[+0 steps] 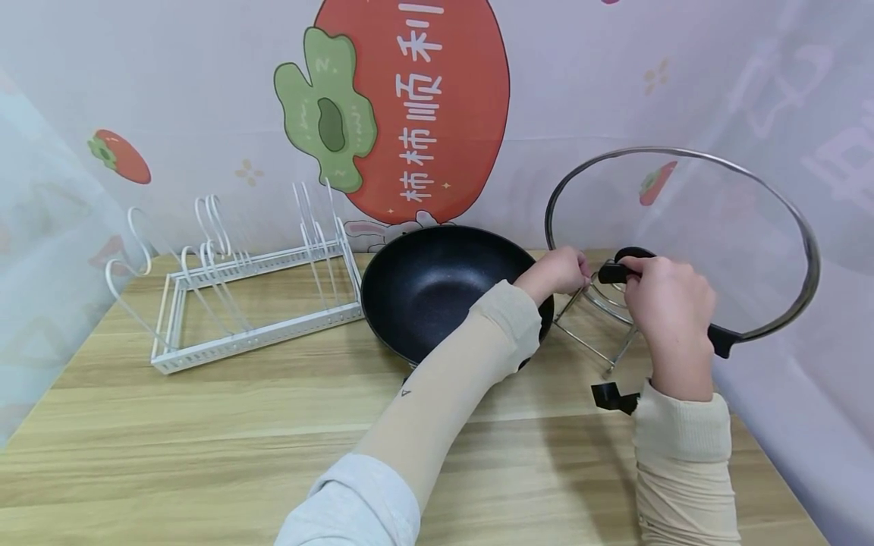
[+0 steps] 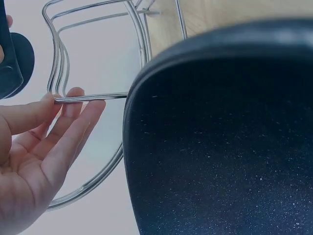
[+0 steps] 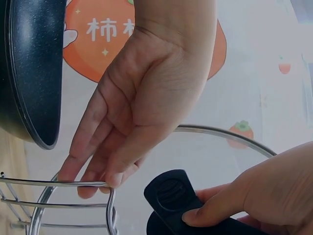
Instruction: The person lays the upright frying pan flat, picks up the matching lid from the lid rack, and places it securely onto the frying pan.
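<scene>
My left hand (image 1: 558, 271) reaches across the wok and pinches the top wire of a small silver wire rack (image 2: 115, 96) between thumb and fingers. My right hand (image 1: 672, 311) grips the black handle (image 3: 172, 196) of a large, round glass lid (image 1: 717, 227) with a metal rim. The lid stands on edge at the rack, its handle toward me; where its lower rim rests is partly hidden. A black wok (image 1: 440, 292) sits left of the wire rack, under my left forearm.
A white metal rack (image 1: 256, 334) with upright curved dividers stands on the left of the wooden table (image 1: 273, 447). Behind the table hangs a printed cloth (image 1: 580, 83) with persimmon pictures. The table's right edge runs close beside my right arm.
</scene>
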Tool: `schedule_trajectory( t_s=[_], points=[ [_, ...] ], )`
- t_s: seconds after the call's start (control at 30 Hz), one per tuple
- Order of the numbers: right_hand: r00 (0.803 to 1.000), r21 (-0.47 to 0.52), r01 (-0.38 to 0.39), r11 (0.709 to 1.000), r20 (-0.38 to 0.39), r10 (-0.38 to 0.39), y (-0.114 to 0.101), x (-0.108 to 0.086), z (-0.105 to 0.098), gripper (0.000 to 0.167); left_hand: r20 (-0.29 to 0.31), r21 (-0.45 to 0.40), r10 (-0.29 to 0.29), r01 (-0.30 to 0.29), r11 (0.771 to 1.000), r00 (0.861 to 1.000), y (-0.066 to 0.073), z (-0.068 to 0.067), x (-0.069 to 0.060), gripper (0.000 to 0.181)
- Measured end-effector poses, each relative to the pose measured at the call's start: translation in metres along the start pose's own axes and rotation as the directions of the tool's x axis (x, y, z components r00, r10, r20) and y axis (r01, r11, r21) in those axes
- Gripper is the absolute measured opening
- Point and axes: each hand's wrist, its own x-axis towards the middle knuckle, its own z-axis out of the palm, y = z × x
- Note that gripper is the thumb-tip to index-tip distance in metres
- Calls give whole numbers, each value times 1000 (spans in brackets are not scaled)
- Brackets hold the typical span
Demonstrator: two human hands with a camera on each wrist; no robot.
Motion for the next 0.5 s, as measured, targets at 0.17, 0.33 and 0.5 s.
schedule_trajectory(
  t_s=[0.17, 0.33, 0.5],
  points=[
    [1000, -1, 2, 1000, 1, -2, -1, -1, 0, 43, 11, -3, 14, -14, 1000, 1000, -1, -1, -1, 13],
    [1000, -4, 3, 1000, 4, -3, -1, -1, 0, 44, 6, 23, 9, -9, 1000, 1000, -1, 0, -1, 12],
    [1000, -7, 0, 1000, 16, 0, -2, -1, 0, 44, 0, 35, 2, -2, 999, 1000, 0, 0, -1, 10]
  ],
)
